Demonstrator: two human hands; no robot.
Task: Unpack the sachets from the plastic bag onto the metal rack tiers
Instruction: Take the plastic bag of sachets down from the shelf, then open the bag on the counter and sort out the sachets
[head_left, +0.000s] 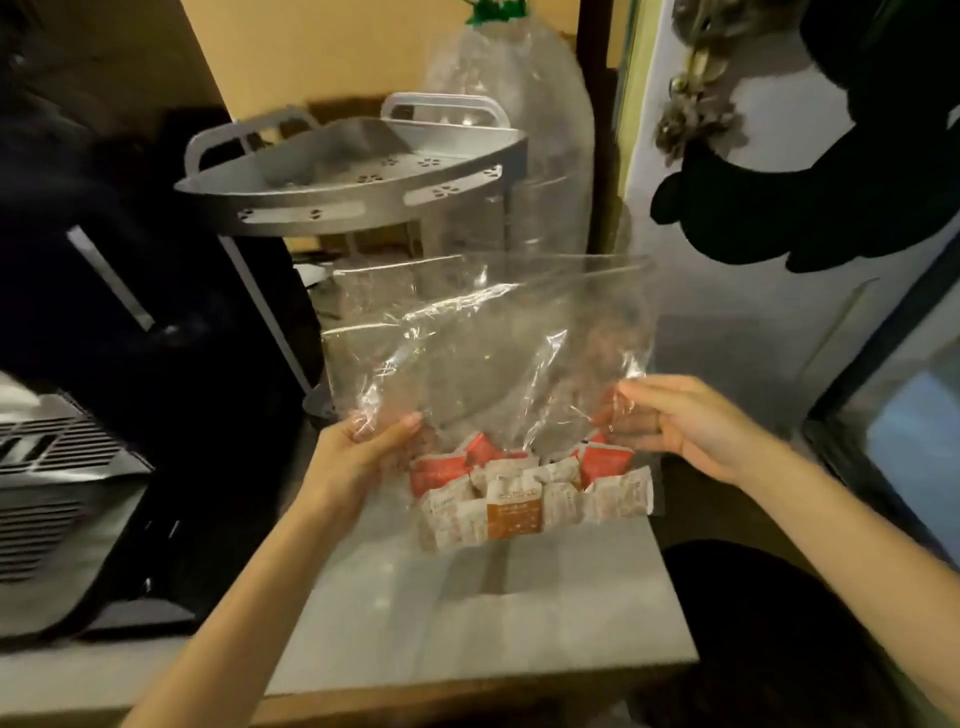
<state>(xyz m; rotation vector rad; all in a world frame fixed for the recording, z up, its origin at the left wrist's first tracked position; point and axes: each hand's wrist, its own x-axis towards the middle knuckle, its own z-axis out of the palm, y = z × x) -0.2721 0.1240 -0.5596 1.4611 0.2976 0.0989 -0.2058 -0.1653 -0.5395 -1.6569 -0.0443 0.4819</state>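
**A:** Your sachets are all piled in the bottom of the plastic bag, which you're holding up over the grey counter. Your left hand pinches the bag's side at about 9 o'clock of the pile, and your right hand pinches the opposite side at 3 o'clock. Both are closed on the film.

**B:** So what do you want me to do well here?

**A:** I'd say get the mouth open first. It sits up at 12 o'clock, and I can't tell whether it's sealed. Keep one hand holding the bag low, so the pile doesn't swing, and reach in with the other.

**B:** And the rack?

**A:** The metal rack stands beyond the bag at 11 o'clock, its top tier bare as far as you can see. The lower tier is mostly hidden behind the film. A big clear water bottle stands just behind the rack at 1 o'clock, and something dark crowds in at 9 o'clock. The raised bag itself looks like your main obstruction, so lower it before you reach.
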